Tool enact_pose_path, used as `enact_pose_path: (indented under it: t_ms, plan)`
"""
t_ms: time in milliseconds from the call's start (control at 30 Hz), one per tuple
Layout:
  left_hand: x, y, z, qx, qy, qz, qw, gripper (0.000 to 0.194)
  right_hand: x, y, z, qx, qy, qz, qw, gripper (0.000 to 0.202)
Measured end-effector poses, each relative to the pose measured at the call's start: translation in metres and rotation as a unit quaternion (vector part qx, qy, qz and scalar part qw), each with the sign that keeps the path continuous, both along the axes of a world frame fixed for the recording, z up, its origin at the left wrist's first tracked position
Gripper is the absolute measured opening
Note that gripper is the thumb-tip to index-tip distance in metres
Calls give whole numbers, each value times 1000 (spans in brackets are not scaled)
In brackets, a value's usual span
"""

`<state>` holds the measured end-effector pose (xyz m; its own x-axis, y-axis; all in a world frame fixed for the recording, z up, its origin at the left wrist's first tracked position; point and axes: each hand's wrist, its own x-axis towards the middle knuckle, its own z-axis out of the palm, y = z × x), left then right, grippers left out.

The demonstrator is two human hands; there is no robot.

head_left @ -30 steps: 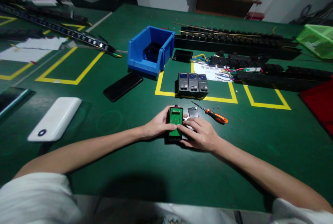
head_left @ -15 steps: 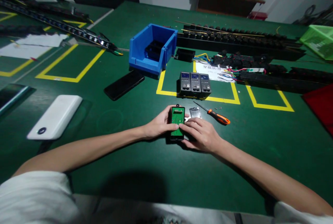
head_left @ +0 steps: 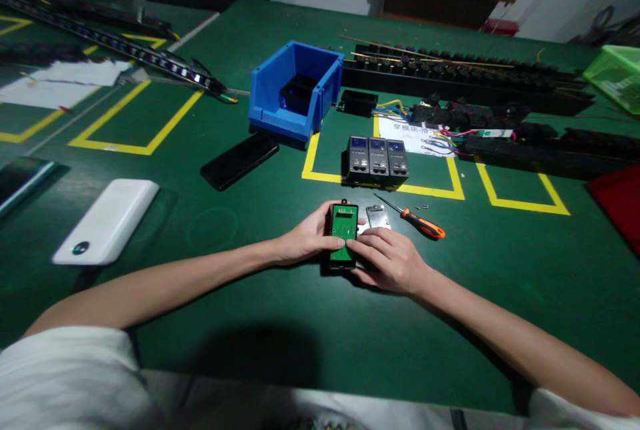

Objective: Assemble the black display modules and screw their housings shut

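Near the middle of the table, a green circuit board (head_left: pixel 344 227) sits in a small black housing (head_left: pixel 343 267). My left hand (head_left: pixel 311 237) is closed around the housing's left side, its thumb lying on the board. From the right, my right hand (head_left: pixel 389 258) grips the lower right side, with a fingertip against the board by the left thumb. A flat grey cover plate (head_left: pixel 378 217) lies just beyond my right fingers. Right of it is an orange-and-black screwdriver (head_left: pixel 423 223), its shaft pointing away to the left, with small screws (head_left: pixel 424 207) close by.
Three dark modules (head_left: pixel 379 158) stand side by side beyond my hands. A blue bin (head_left: pixel 285 120) holds black parts. A black phone (head_left: pixel 240 161) and a white power bank (head_left: pixel 107 222) lie left. Long black strips with wires (head_left: pixel 470 117) stretch across the back right, near a green basket (head_left: pixel 615 77).
Both hands keep the same hold on the housing and board. Only the camera view has shifted slightly.
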<state>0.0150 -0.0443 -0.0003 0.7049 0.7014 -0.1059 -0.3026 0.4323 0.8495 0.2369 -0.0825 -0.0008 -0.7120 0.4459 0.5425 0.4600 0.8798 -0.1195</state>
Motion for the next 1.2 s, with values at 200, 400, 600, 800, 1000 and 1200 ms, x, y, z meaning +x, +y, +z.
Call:
enact_pose_path:
  t_ms: [200,400,600,800,1000,1200]
  plan:
    - [0,-1,-1,-3,1,-1,1000,70,-1,-1,1,-9,8,-7,1000,47]
    - [0,-1,1,12,-7,-10,1000,67,0,-1,1,-2,2,-2,1000,47]
    - [0,-2,4,-23,-6,-7,1000,67,0,1,3,0,14,-3,1000,46]
    - [-2,-1,7,-80,-11,-19,997,56,1,0,3,5,38,-19,999,46]
    - [0,0,8,-65,-12,-35,997,60,3,0,1,-5,39,-29,999,46]
    - [1,0,2,-37,-13,-28,999,61,4,0,0,-6,32,-20,999,46]
